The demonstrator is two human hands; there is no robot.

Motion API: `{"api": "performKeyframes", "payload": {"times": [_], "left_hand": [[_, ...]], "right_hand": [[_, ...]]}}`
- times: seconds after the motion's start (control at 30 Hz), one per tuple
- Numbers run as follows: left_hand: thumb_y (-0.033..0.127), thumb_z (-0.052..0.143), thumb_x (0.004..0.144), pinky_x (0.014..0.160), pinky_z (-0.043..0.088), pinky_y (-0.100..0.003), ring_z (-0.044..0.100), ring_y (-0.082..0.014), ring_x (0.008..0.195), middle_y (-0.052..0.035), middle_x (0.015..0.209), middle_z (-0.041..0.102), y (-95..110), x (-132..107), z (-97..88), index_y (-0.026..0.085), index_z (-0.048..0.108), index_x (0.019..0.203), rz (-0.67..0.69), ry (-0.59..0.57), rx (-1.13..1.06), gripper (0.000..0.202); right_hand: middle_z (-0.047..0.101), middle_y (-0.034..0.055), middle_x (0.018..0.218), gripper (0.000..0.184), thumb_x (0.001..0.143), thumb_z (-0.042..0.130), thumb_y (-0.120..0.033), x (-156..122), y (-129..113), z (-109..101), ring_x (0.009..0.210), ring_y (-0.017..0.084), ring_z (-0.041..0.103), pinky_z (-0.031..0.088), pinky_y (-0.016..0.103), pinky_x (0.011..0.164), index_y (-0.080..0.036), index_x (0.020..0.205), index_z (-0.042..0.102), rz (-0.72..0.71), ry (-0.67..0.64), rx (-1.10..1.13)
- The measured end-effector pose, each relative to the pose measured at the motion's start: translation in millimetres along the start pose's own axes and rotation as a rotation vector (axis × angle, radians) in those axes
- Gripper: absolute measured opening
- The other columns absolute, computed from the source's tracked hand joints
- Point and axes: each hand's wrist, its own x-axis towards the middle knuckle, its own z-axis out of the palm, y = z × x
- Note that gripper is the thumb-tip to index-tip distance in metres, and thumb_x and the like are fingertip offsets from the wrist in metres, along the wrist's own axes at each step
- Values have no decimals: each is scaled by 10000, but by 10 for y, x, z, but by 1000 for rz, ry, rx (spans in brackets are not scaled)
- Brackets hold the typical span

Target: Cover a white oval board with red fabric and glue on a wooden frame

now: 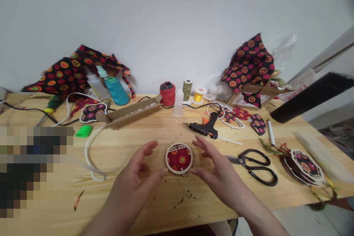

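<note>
A round wooden pendant frame (179,159) lies flat on the table, with red patterned fabric inside and a lattice cutout across its top. My left hand (141,171) curves around its left side, fingers apart, the thumb close to the rim. On the other side my right hand (214,167) is open too, its thumb near the lower right rim. Whether either thumb touches the rim I cannot tell. Beyond my right hand are black-handled scissors (256,164). A black glue gun (204,127) with a glue stick lies behind the pendant.
At the back stand a cardboard tray (132,113), a blue thread cone (117,91), a red spool (167,94) and a yellow spool (199,95). Patterned fabric (249,61) is heaped at right. Tasselled octagonal pieces (304,167) sit near the right edge. A white cord (87,151) loops at left.
</note>
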Motion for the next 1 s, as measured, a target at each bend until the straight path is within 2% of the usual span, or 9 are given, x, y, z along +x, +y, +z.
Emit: {"api": "performKeyframes", "payload": {"times": [0.1,0.2,0.33,0.57,1.0], "left_hand": [[335,613,755,1005,362,-508,441,-280,1202,-107,1268,539,-133,24,56,214,461,1276,278,6,285,556],[295,568,804,997,382,-492,439,-270,1172,-117,1233,562,-208,58,128,182,433,1297,385,-28,410,523],[290,557,829,980,401,-486,410,-272,1161,-112,1215,579,-225,107,201,165,385,1328,419,-73,482,543],[292,539,846,967,405,-491,396,-281,1140,-135,1218,569,-277,142,242,127,394,1323,441,-56,554,525],[286,582,807,912,450,-483,466,-294,1082,-118,1168,608,-318,155,257,169,405,1305,482,-10,568,541]], "right_hand": [[513,89,1238,602,706,717,-192,75,25,-12,1167,212,460,351,407,1038,-227,1262,487,-96,-45,-154],[519,76,1165,607,701,736,-198,160,54,-2,1119,191,475,378,360,1014,-222,1260,501,-138,-92,-178],[507,62,1139,610,696,741,-166,220,80,19,1095,174,473,385,331,997,-220,1257,507,-174,-117,-189],[511,55,1134,630,684,753,-148,236,96,13,1101,173,458,377,330,1001,-219,1258,504,-187,-120,-195],[528,43,1133,598,716,718,-125,231,98,19,1095,183,453,389,348,988,-259,1253,492,-220,-134,-223]]}}
